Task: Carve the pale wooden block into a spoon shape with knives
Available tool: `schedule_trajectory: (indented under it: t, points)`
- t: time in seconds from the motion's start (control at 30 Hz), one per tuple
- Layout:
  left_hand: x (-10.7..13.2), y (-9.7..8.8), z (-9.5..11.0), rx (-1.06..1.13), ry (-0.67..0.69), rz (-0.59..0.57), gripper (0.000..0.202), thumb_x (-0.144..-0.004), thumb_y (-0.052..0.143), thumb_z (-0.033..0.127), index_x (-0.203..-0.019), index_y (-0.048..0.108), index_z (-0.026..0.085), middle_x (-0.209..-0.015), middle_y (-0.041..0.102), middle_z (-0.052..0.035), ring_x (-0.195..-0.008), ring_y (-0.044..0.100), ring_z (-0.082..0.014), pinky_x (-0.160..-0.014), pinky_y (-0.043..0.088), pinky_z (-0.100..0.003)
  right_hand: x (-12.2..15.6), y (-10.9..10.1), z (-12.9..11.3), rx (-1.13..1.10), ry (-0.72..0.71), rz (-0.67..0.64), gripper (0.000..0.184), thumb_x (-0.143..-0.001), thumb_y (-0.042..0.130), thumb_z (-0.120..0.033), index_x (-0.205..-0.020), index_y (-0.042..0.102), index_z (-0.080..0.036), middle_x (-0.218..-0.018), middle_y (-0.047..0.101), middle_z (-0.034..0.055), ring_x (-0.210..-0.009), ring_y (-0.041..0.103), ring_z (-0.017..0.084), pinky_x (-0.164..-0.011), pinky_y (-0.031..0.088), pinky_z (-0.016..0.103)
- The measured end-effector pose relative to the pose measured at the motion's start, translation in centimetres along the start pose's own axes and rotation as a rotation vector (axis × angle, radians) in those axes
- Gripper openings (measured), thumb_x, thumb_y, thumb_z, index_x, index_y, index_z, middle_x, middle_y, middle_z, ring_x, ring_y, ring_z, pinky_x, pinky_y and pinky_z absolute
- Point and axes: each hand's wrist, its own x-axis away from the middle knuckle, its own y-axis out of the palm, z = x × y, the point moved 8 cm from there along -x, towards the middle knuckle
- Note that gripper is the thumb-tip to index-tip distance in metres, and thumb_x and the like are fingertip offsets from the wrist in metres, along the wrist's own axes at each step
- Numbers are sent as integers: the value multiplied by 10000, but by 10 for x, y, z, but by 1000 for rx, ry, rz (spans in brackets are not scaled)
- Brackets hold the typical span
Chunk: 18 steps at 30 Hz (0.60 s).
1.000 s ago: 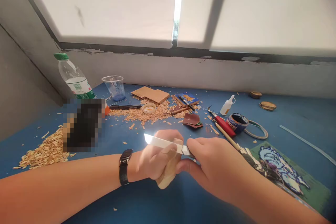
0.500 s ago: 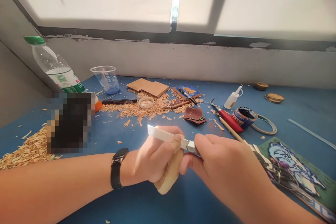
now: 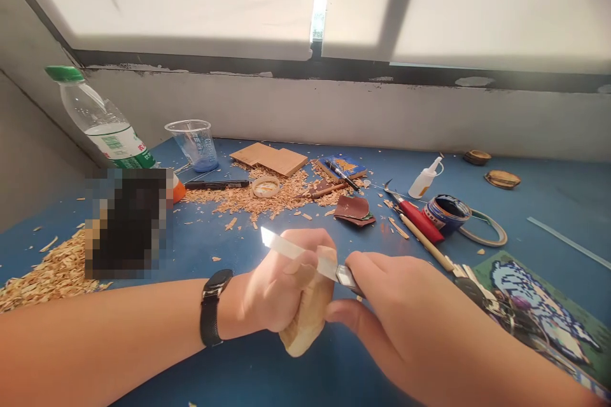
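Observation:
My left hand [image 3: 281, 286], with a dark watch on its wrist, is closed around a pale carved piece of wood [image 3: 305, 324]. The wood's lower end sticks out below the fingers. My right hand [image 3: 391, 311] grips a utility knife [image 3: 344, 276] by its handle, which is mostly hidden in the fingers. Its long blade [image 3: 286, 248] points left across the top of the wood, close to my left thumb. Sunlight glints on the blade tip. My right thumb is stretched toward the wood's right side.
Wood shavings [image 3: 224, 200] lie around a lidlike disc and boards [image 3: 270, 158]. At left stand a bottle [image 3: 117, 140], a plastic cup [image 3: 193, 146] and a blurred dark block [image 3: 128, 222]. On the right are a glue bottle [image 3: 424, 179], tape roll [image 3: 446, 213], red-handled tool [image 3: 420, 219] and keys [image 3: 506, 311].
The knife has shifted slightly left and down, its blade now tilted more steeply. My right hand has moved with it, its thumb further from the fingers. My left hand keeps its hold.

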Motion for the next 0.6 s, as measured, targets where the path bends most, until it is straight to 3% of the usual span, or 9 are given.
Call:
schedule_trajectory:
  t: [0.13, 0.3, 0.43, 0.6]
  points:
    - [0, 4, 7, 16, 24, -40, 722, -910, 444, 882, -811, 535, 172, -608, 476, 23, -536, 402, -114, -481, 310, -250, 1, 3, 3, -38, 15, -47, 296, -1065, 535, -418, -820, 559, -254, -691, 636, -41, -530, 584, 166, -504, 259, 342]
    - [2, 11, 4, 98, 27, -115, 611, -977, 492, 775, -900, 540, 170, -598, 591, -7, -519, 539, -137, -480, 389, -240, 1, -1, 7, 59, 1, 68, 228, -990, 664, -355, -797, 583, -266, -624, 566, -77, -477, 510, 156, -509, 244, 335]
    - [2, 16, -3, 224, -23, -160, 575, -991, 501, 757, -902, 524, 190, -610, 610, -6, -528, 562, -141, -510, 454, -256, 3, -5, 5, 187, -10, 199, 358, -1070, 504, -406, -740, 542, -269, -578, 503, -71, -435, 467, 160, -491, 232, 329]
    - [3, 9, -14, 181, -80, -93, 609, -979, 480, 786, -846, 534, 193, -580, 600, -11, -508, 507, -130, -481, 426, -245, 5, -1, 6, 256, 67, 247, 428, -1101, 382, -393, -714, 519, -273, -563, 510, -56, -430, 497, 170, -476, 227, 330]
